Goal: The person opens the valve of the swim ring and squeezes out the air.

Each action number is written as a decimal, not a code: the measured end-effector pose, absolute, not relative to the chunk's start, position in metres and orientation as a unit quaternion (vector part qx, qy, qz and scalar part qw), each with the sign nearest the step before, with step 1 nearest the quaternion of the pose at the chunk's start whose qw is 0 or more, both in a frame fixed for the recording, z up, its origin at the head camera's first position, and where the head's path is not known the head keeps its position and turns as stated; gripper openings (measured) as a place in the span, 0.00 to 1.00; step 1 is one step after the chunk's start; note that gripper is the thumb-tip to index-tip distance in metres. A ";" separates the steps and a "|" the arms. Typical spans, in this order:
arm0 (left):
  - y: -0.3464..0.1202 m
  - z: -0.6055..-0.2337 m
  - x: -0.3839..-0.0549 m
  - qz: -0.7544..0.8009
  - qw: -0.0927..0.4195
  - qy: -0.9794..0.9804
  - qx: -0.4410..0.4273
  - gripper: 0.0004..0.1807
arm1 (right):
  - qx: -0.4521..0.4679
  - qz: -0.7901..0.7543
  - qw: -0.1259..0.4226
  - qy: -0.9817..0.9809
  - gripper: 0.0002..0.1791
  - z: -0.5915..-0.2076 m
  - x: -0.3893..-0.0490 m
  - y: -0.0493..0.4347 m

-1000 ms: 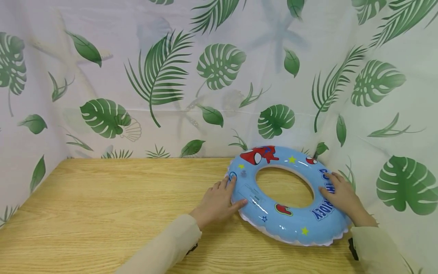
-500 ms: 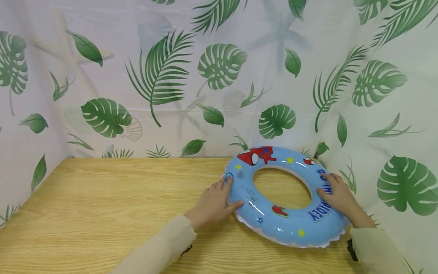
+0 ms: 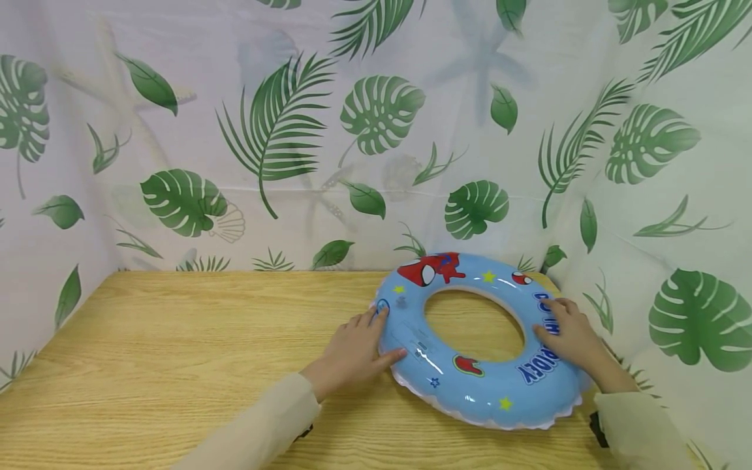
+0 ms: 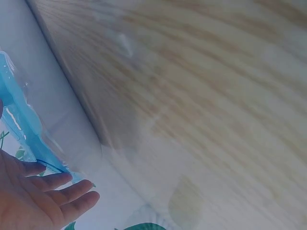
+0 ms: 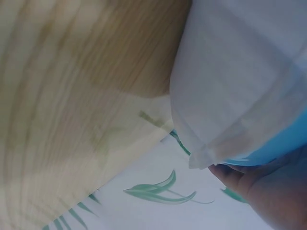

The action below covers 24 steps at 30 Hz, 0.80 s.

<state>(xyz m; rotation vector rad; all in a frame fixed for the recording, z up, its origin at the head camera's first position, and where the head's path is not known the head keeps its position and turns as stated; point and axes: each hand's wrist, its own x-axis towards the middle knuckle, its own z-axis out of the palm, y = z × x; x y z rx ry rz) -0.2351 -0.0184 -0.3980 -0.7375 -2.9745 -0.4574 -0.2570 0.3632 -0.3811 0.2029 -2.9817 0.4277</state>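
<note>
A blue inflatable swim ring [image 3: 470, 385] with red cartoon figures, yellow stars and lettering lies at the right side of the wooden table. In the head view my left hand [image 3: 348, 352] rests against its left side, fingers stretched along the edge and thumb on the upper face. My right hand [image 3: 572, 333] lies over the lettering on the right side, thumb towards the hole. The left wrist view has the left hand [image 4: 38, 191] with extended fingers at the ring's blue edge [image 4: 31, 127]. In the right wrist view, the right hand [image 5: 273, 187] touches the ring beside its white underside [image 5: 230, 86].
The wooden table [image 3: 176, 352] stretches to the left of the ring. A white leaf-print cloth [image 3: 305, 143] hangs behind the table and along both sides, close to the ring's far edge and to my right forearm.
The ring has slid slightly to the left and nearer to me along the table. Both hands have moved with it, keeping their places on its two sides.
</note>
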 end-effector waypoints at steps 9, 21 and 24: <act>-0.035 -0.397 -0.231 -0.150 0.027 -0.959 -0.238 0.47 | 0.089 0.133 0.071 -0.985 0.34 -0.379 -0.256 0.348; -0.069 -0.399 -0.224 -0.147 0.052 -0.957 -0.245 0.46 | 0.114 0.122 0.092 -0.982 0.35 -0.379 -0.254 0.324; -0.078 -0.401 -0.222 -0.143 0.059 -0.957 -0.243 0.45 | 0.117 0.125 0.094 -0.981 0.35 -0.380 -0.255 0.318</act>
